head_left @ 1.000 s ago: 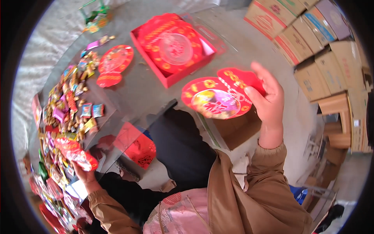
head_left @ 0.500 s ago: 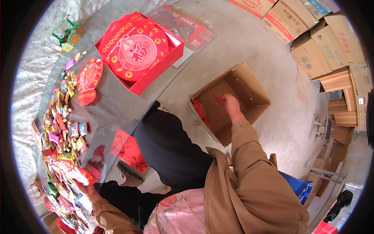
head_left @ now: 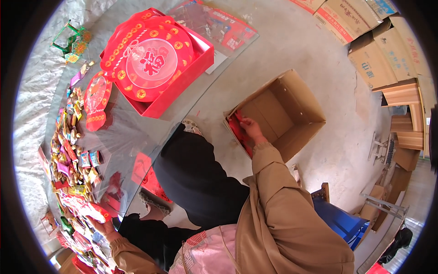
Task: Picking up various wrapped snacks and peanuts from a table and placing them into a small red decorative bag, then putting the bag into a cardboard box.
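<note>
My right hand [head_left: 252,129] reaches into an open cardboard box [head_left: 299,102] on the floor. Its fingers are closed at a thin red piece [head_left: 238,116] by the box's left wall; the exact kind cannot be made out. More red material [head_left: 242,137] lies along that wall. At the lower left, my left hand [head_left: 106,228] grips the edge of a red and white printed pouch-shaped packet [head_left: 86,208] above the glass table. Its fingertips are partly hidden. Small wrapped sweets and nuts [head_left: 68,155] lie around and beyond the packet.
A red box [head_left: 182,82] of round red pouch-shaped cards stands on the glass table, beside a single such card [head_left: 96,98]. A red bag [head_left: 148,176] shows below the glass. Stacked cartons [head_left: 383,59] and a blue bag [head_left: 340,219] are to the right.
My right hand has moved left and slightly down inside the carton, to the red material by its wall. My left hand stays with the packet. The view has shifted a little.
</note>
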Tool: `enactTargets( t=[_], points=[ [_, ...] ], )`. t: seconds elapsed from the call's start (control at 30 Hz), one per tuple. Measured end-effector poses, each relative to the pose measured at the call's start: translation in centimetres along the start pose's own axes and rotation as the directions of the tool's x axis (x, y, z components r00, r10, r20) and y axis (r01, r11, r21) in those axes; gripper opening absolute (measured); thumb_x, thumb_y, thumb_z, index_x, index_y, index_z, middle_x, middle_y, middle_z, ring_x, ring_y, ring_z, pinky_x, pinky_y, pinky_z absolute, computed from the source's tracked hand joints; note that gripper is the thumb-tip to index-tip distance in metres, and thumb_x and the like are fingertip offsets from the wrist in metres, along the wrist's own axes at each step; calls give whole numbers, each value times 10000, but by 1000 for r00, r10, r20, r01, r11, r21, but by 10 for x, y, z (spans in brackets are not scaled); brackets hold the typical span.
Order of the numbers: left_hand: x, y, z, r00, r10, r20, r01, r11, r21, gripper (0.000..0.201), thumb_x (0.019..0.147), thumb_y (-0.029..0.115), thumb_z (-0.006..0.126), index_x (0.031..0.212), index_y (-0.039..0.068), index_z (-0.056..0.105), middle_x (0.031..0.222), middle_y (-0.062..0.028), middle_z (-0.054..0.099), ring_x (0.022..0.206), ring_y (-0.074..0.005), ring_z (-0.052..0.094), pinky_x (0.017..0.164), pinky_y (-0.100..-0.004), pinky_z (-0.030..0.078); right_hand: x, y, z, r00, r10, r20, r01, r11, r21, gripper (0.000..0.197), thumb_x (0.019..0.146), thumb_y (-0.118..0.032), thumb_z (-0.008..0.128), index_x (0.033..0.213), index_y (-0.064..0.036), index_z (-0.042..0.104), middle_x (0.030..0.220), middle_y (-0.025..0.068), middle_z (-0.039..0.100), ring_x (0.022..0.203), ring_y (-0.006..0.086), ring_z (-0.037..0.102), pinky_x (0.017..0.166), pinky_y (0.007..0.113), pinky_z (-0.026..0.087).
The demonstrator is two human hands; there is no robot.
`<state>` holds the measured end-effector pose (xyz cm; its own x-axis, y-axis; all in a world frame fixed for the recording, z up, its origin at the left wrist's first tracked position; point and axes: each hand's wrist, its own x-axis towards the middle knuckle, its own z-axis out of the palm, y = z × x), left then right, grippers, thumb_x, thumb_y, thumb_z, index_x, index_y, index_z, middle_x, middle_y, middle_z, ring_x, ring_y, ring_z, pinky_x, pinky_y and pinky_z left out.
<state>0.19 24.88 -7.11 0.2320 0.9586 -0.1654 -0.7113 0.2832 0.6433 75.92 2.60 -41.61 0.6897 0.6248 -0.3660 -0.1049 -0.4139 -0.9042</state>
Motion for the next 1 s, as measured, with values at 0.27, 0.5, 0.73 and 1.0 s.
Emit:
enactTargets(
  t=[0.27,0.5,0.73,1.0],
  points=[
    [-7,13,0,996,-24,86,29,998,-62,593,1015,242,661,1516,14,442,1524,-158,518,1416,-344,469,1238,-541,313,-21,-60,9,827,458,325,-561,692,454,802,989,-598,593,1629,-199,318,1669,46,332,1520,232,302,1210,403,299],
    [12,-10,0,999,-14,32,16,998,-68,626,1003,317,679,1508,23,457,1501,-152,540,1384,-322,500,1198,-506,382,26,15,-24,947,259,193,-285,951,123,760,1009,-567,577,1637,-242,300,1691,12,276,1539,235,238,1229,425,247],
    [-4,8,8,1000,11,-26,-12,999,-45,603,994,270,696,1495,23,471,1470,-173,555,1360,-332,516,1188,-506,402,44,26,2,933,290,212,-290,956,-28,685,1062,-500,507,1626,-166,310,1669,46,321,1532,215,258,1232,369,238],
    [6,-7,7,996,-30,85,33,999,-28,586,1022,271,649,1511,19,447,1475,-198,549,1361,-347,530,1189,-524,404,84,70,-14,956,265,125,-258,964,-67,666,1032,-498,516,1529,-58,452,1575,167,460,1511,287,355,1214,389,301]
  ],
)
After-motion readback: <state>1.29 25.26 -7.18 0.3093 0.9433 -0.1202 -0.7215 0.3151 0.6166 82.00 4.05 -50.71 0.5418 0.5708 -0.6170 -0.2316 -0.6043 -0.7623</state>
